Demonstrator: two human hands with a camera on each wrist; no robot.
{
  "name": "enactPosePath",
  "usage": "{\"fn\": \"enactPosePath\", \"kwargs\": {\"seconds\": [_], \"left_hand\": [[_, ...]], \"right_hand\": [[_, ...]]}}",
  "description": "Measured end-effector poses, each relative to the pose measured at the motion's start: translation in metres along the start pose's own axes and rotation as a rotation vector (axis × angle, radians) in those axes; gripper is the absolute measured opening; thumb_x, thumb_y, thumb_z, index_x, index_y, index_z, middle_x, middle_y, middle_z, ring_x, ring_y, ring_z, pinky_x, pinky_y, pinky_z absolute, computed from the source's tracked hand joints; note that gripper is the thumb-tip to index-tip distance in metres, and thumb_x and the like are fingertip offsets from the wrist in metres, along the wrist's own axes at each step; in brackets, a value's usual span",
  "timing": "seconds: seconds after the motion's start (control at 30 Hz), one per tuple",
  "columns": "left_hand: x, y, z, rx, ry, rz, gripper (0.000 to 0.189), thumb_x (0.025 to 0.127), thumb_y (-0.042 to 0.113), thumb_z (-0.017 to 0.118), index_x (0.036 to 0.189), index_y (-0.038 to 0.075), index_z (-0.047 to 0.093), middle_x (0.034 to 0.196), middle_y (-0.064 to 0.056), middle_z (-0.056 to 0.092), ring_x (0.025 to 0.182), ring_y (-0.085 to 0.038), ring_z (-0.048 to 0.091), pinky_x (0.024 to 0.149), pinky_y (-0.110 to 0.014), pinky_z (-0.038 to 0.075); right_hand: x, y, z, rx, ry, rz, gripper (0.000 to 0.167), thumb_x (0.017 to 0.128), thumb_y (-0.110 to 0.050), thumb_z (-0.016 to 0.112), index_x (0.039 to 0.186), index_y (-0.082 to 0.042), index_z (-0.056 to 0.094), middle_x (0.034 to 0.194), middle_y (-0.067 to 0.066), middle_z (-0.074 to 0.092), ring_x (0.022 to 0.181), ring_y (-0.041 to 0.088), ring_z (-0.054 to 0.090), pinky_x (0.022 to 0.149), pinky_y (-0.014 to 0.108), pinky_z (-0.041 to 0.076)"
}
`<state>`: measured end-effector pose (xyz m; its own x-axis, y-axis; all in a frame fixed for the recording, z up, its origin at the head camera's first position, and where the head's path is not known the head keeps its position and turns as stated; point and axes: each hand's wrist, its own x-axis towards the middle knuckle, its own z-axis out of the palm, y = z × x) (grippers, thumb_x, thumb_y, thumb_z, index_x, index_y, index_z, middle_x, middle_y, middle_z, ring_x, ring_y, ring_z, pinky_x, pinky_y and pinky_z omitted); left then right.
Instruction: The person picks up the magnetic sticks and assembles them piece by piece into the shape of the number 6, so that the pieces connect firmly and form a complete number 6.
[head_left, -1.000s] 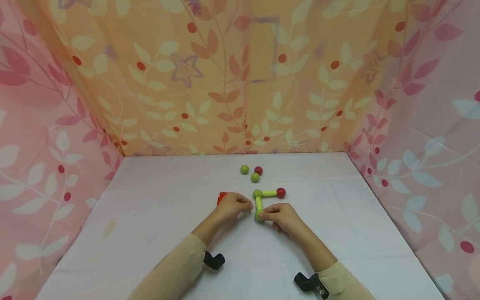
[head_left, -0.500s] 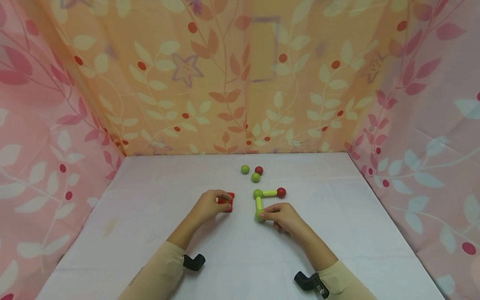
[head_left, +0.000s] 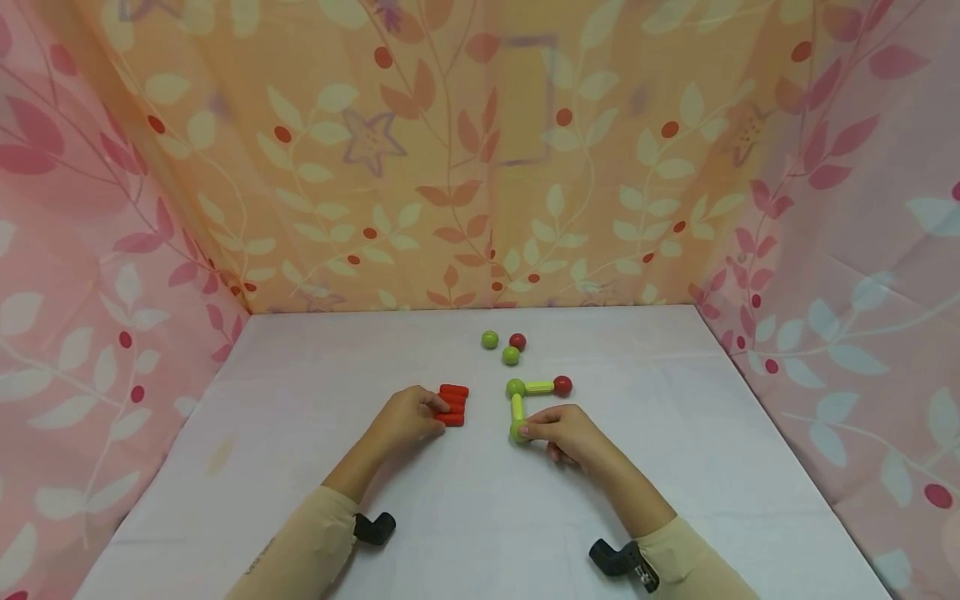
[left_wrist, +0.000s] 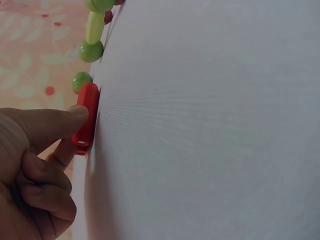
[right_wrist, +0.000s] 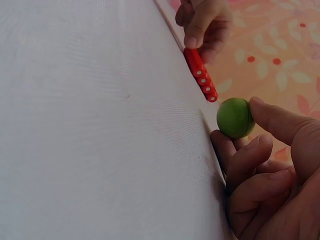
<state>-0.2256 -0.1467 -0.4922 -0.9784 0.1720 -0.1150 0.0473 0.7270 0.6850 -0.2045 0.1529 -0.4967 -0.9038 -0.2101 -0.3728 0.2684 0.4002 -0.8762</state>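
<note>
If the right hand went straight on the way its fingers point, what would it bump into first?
Past the green ball it pinches, the right hand would probably meet the red sticks at the left hand's fingertips; depth is hard to judge.

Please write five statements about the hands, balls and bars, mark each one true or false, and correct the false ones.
1. The right hand pinches a green ball. True.
2. The left hand touches the red bars. True.
3. The red bars lie far apart. False: they lie side by side.
4. Three loose balls lie beyond the joined piece of bars and balls. True.
5. The loose balls are all green. False: two are green and one is red.
</note>
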Motion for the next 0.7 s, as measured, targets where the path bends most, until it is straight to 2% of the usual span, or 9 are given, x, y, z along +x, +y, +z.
{"fn": "enactPosePath", "kwargs": {"seconds": [0.33, 0.57, 0.7], "left_hand": [[-0.0009, -0.0060, 0.0042, -0.025, -0.022, 0.000, 0.020, 0.069, 0.022, 0.079, 0.085, 0.028, 0.068, 0.089, 0.008, 0.060, 0.080, -0.015, 0.054, 0.068, -0.029, 0.045], [-0.0031, -0.0053, 0.0041, -0.019, -0.013, 0.005, 0.020, 0.070, 0.023, 0.079, 0.086, 0.027, 0.067, 0.089, 0.009, 0.060, 0.080, -0.015, 0.053, 0.070, -0.031, 0.045], [-0.0041, -0.0038, 0.0031, -0.024, -0.016, 0.001, 0.020, 0.070, 0.023, 0.079, 0.086, 0.026, 0.067, 0.090, 0.009, 0.061, 0.080, -0.015, 0.054, 0.071, -0.031, 0.045]], "right_hand": [[-0.0014, -0.0016, 0.0004, 0.014, 0.000, 0.001, 0.040, 0.065, -0.045, 0.078, 0.093, -0.016, 0.071, 0.063, 0.006, 0.061, 0.037, 0.010, 0.040, 0.034, 0.022, 0.027], [0.0001, 0.0000, -0.0004, 0.039, -0.022, -0.016, 0.039, 0.068, -0.043, 0.076, 0.095, -0.015, 0.071, 0.081, 0.007, 0.069, 0.037, 0.008, 0.041, 0.033, 0.021, 0.027], [-0.0008, -0.0012, -0.0006, 0.048, -0.025, -0.008, 0.039, 0.068, -0.042, 0.077, 0.094, -0.015, 0.071, 0.082, 0.010, 0.069, 0.036, 0.008, 0.041, 0.032, 0.021, 0.027]]}}
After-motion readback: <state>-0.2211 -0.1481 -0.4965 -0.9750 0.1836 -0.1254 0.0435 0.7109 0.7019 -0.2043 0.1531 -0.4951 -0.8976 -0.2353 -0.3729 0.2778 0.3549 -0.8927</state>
